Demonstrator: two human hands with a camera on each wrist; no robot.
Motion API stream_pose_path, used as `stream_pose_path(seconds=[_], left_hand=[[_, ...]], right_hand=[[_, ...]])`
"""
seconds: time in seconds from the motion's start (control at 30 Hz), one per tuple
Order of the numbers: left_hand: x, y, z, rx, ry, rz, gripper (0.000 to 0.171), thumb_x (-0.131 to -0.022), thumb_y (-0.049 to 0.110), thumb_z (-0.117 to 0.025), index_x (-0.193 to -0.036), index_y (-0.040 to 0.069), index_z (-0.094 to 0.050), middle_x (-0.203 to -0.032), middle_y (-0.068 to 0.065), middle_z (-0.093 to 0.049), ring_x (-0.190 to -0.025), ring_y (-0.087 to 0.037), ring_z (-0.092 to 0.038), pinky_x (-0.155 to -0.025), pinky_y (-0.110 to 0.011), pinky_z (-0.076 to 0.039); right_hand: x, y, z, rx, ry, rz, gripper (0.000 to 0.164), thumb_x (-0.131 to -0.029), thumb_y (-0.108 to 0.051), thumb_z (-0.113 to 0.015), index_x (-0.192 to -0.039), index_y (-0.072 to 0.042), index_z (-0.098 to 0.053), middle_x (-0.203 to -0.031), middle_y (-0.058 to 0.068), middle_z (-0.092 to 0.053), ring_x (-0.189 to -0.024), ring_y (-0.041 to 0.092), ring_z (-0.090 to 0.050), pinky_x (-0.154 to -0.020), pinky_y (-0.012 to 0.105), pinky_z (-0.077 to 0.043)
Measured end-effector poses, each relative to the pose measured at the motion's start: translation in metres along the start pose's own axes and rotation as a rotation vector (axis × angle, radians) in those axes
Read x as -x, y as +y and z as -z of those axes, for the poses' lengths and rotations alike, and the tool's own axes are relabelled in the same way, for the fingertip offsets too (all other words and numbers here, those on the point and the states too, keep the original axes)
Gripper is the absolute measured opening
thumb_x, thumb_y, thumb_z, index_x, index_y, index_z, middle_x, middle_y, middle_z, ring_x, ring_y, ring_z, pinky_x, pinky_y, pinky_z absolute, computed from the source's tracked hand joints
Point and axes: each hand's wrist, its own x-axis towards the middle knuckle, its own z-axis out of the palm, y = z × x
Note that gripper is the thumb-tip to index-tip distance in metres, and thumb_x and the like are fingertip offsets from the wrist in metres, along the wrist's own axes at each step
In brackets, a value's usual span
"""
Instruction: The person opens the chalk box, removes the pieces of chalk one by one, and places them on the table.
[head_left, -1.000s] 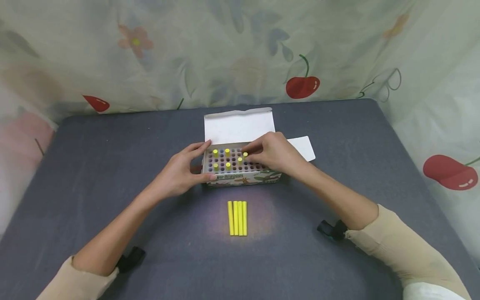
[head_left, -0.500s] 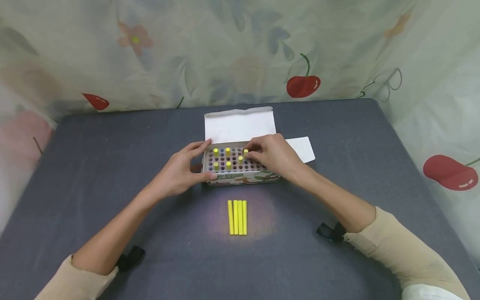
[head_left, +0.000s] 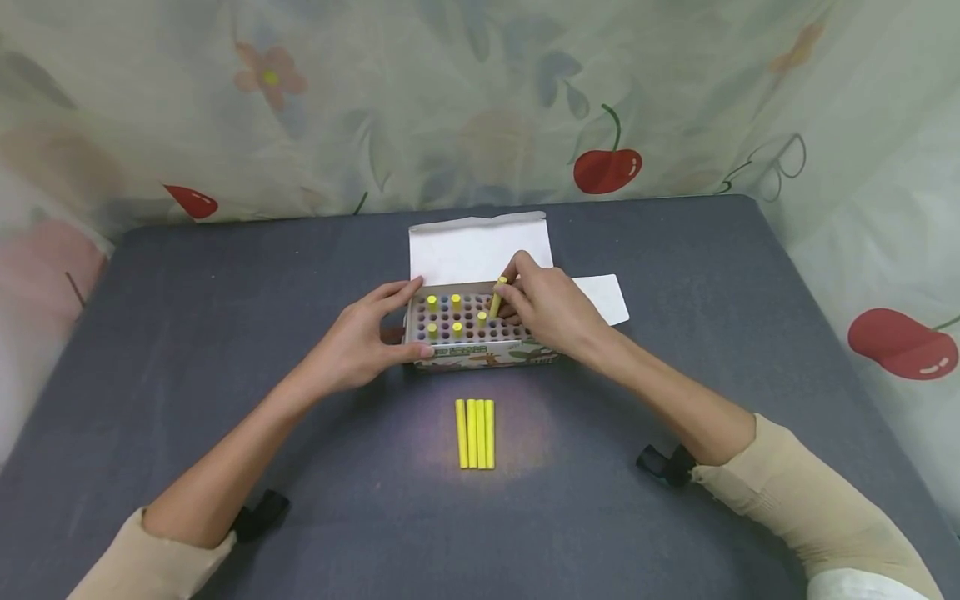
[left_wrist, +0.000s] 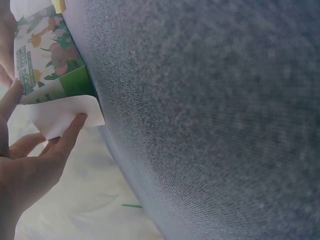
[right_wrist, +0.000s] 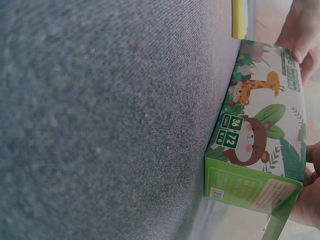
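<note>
yellow stick pinched above a grid of round holes

right grip (head_left: 551,304): pinching a slim yellow stick (head_left: 496,304), smooth, straight, rod-shaped, held tilted with its lower end at the holed insert (head_left: 476,331). cannot tell whether that end sits inside a hole or just over it. left grip (head_left: 363,342): grasping the carton (head_left: 487,358) by its left end, thumb on the front upper edge, forefinger at the back corner. the left wrist view puts other fingers against a white end flap (left_wrist: 67,112), thin and slightly bowed.

carton oblong, thin printed card. front wall white with flat cartoon art: bear (right_wrist: 250,140), giraffe (right_wrist: 265,86), leaves; green squares marked 36 and 72. end panel (right_wrist: 240,185) plain bright green with small print. lid (head_left: 480,252) folded back, white inside, far edge creased and wavy. right flap (head_left: 603,298) spread outward, white, flat.

insert pale, mauve-grey, in regular rows. five upright stick ends (head_left: 482,318) poke out as short yellow cylinders.

four loose sticks (head_left: 481,433) lie side by side in front of the carton, on the bench (head_left: 337,467), whose grey-blue surface reads as fine, speckled weave. behind: pale, softly rippled sheeting (head_left: 337,150) with cherries and flowers. beige sleeves (head_left: 810,500), close-fitting, wrinkled.
</note>
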Motion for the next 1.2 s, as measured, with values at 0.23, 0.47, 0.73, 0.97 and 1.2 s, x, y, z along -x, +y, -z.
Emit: stream_pose_path(seconds=[0.23, 0.47, 0.73, 0.97, 1.2], left_hand=[[0.0, 0.001, 0.001, -0.009, 0.006, -0.02, 0.09, -0.088, 0.023, -0.079, -0.159, 0.019, -0.025, -0.16, -0.018, -0.025, -0.11, -0.037, -0.065, -0.082, -0.043, -0.06], [0.0, 0.001, 0.0, -0.016, 0.002, -0.027, 0.09, -0.088, 0.023, -0.079, -0.159, 0.018, -0.024, -0.16, -0.018, -0.025, -0.109, -0.036, -0.066, -0.082, -0.043, -0.06], [0.0, -0.001, 0.0, -0.007, -0.001, -0.025, 0.09, -0.088, 0.023, -0.079, -0.159, 0.018, -0.024, -0.16, -0.018, -0.024, -0.113, -0.037, -0.064, -0.083, -0.043, -0.06], [0.001, -0.001, 0.0, -0.014, 0.0, -0.031, 0.091, -0.088, 0.024, -0.079, -0.159, 0.019, -0.024, -0.16, -0.018, -0.024, -0.113, -0.038, -0.063, -0.084, -0.044, -0.059], [0.001, -0.002, 0.001, 0.003, -0.003, -0.036, 0.091, -0.088, 0.023, -0.079, -0.159, 0.019, -0.023, -0.16, -0.018, -0.024, -0.115, -0.038, -0.062, -0.085, -0.044, -0.059]], right_hand=[[0.0, 0.001, 0.0, -0.081, 0.029, -0.013, 0.015, -0.103, -0.022, -0.057, -0.108, -0.009, -0.052, -0.089, 0.003, -0.075, -0.07, 0.008, -0.071, -0.064, 0.029, -0.058], [0.002, 0.006, 0.001, -0.289, 0.091, 0.033, 0.02, -0.098, -0.01, -0.064, -0.115, -0.004, -0.057, -0.097, 0.009, -0.074, -0.079, 0.019, -0.073, -0.067, 0.029, -0.061], [0.005, 0.008, 0.006, -0.456, 0.2, 0.052, 0.028, -0.097, -0.009, -0.066, -0.121, 0.002, -0.06, -0.098, 0.014, -0.073, -0.079, 0.029, -0.073, -0.067, 0.034, -0.062], [0.013, 0.006, 0.014, -0.546, 0.177, -0.007, 0.035, -0.093, -0.007, -0.071, -0.126, 0.001, -0.062, -0.097, 0.017, -0.071, -0.075, 0.032, -0.072, -0.066, 0.041, -0.062], [0.025, 0.004, 0.017, -0.592, 0.125, -0.06, 0.038, -0.091, -0.006, -0.072, -0.128, -0.001, -0.062, -0.099, 0.016, -0.07, -0.074, 0.035, -0.071, -0.066, 0.043, -0.062]])
